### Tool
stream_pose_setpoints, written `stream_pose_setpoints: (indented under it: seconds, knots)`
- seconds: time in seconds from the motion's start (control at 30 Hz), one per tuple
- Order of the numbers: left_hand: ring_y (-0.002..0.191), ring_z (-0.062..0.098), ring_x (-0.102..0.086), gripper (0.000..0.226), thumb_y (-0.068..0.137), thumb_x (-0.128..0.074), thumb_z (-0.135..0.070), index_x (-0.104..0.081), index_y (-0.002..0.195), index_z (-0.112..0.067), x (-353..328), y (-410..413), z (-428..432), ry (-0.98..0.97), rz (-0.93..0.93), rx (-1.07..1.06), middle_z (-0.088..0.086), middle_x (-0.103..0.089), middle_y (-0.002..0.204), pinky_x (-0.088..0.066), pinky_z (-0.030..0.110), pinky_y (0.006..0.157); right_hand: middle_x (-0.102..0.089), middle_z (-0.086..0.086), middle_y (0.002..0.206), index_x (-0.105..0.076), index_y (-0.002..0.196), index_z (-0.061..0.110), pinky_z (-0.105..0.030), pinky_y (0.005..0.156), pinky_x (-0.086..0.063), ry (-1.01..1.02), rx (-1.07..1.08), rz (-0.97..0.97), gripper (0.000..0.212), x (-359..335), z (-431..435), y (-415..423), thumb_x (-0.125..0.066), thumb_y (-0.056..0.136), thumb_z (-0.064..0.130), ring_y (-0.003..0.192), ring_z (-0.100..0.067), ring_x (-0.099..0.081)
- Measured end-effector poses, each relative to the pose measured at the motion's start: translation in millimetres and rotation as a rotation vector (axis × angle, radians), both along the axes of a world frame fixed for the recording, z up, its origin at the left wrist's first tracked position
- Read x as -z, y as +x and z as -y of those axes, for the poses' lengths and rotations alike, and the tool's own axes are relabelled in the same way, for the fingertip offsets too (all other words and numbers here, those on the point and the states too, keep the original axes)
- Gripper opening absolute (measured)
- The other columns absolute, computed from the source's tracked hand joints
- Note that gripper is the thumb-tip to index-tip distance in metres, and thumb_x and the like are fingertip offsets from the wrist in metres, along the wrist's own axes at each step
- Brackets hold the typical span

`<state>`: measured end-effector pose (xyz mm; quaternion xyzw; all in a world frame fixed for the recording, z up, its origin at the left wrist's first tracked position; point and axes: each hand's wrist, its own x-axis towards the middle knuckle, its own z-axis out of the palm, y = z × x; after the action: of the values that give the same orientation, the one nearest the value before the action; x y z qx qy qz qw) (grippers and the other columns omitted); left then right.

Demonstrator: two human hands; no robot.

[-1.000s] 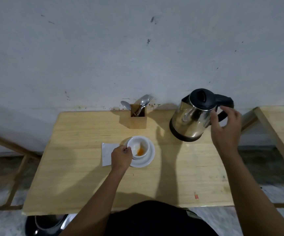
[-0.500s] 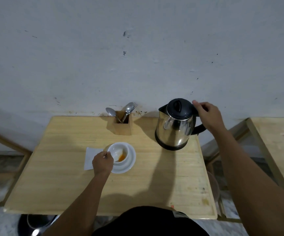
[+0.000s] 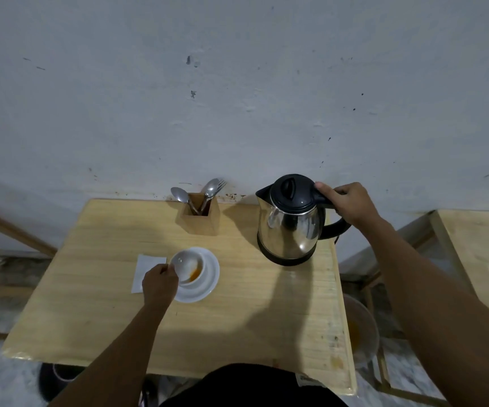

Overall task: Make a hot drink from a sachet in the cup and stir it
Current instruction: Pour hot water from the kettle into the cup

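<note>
Kettle (image 3: 291, 223) stands upright on the table (image 3: 237, 324), near its far right corner, steel body shining and black lid shut. The right hand (image 3: 352, 205) is wrapped round the black handle at the top, thumb lying forward along the lid's edge, fingers curled closed about the grip. The spout points left, away from that hand.

Left of the kettle and nearer the person sits the cup (image 3: 187, 267), white, resting on a white saucer (image 3: 206, 284). The cup leans a little toward the kettle (an orange residue lies low against its inner wall on that side). The left hand (image 3: 159, 284) has closed on the cup at the side farthest from the kettle, thumb and fingertips pinched at the rim or handle; which of the two I cannot tell, since the hand covers it.

Beyond that hand, still farther from the kettle, a white paper square (image 3: 145, 267) lies flat on the wood, partly under the knuckles. Between cup and wall, left of the kettle, a wooden holder (image 3: 199, 217) stands with spoons (image 3: 180, 196) and a fork poking up.
</note>
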<state>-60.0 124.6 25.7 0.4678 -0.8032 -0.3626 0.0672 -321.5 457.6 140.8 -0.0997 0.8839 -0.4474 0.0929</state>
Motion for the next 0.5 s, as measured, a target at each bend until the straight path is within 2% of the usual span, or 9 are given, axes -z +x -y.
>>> stream_pose_setpoints:
  seconds: [0.13,0.23,0.3,0.43,0.5]
  knots:
    - [0.068,0.027,-0.052,0.036,0.092,-0.045,-0.021,-0.057,0.062,-0.005,-2.1,-1.2,-4.5,-0.012,-0.004,-0.007,0.010,-0.058,0.065,-0.038,0.032,0.065,-0.037,-0.014,0.048,-0.047,0.056,-0.013,-0.033,0.054,-0.034,-0.059,-0.001,-0.026,0.100,8.8,-2.2,-2.7,-0.056,0.063,0.086,0.047,-0.023,-0.040]
    - [0.075,0.030,-0.057,0.034,0.093,-0.045,-0.023,-0.065,0.074,-0.003,-1.8,-1.0,-4.5,0.009,-0.003,-0.018,0.012,-0.064,0.073,-0.042,0.033,0.070,-0.034,-0.011,0.045,-0.044,0.047,-0.004,-0.033,0.052,-0.032,-0.081,0.004,-0.056,0.082,12.2,-1.6,-1.8,-0.062,0.073,0.072,0.045,-0.022,-0.037]
    - [0.077,0.031,-0.059,0.035,0.093,-0.045,-0.023,-0.066,0.074,-0.003,-2.6,-1.3,-4.5,0.022,0.002,-0.010,0.014,-0.065,0.075,-0.042,0.033,0.070,-0.030,-0.008,0.043,-0.042,0.043,0.005,-0.033,0.051,-0.029,-0.103,0.024,-0.087,0.072,12.5,-1.9,-0.3,-0.065,0.078,0.062,0.043,-0.020,-0.033]
    - [0.078,0.031,-0.060,0.035,0.094,-0.045,-0.025,-0.068,0.079,-0.002,-3.6,-0.1,0.3,0.049,0.014,0.019,0.014,-0.066,0.076,-0.041,0.033,0.070,-0.023,0.004,0.037,-0.033,0.040,0.012,-0.029,0.048,-0.025,-0.155,0.078,-0.127,0.069,13.4,-0.6,5.4,-0.069,0.084,0.049,0.038,-0.014,-0.025]
    - [0.075,0.030,-0.059,0.036,0.093,-0.046,-0.024,-0.067,0.075,-0.002,-4.9,1.0,1.3,0.069,0.004,0.031,0.012,-0.065,0.071,-0.040,0.032,0.068,-0.026,-0.001,0.039,-0.035,0.040,0.003,-0.029,0.048,-0.025,-0.177,0.100,-0.128,0.071,13.0,-0.7,7.6,-0.069,0.084,0.048,0.039,-0.015,-0.027]
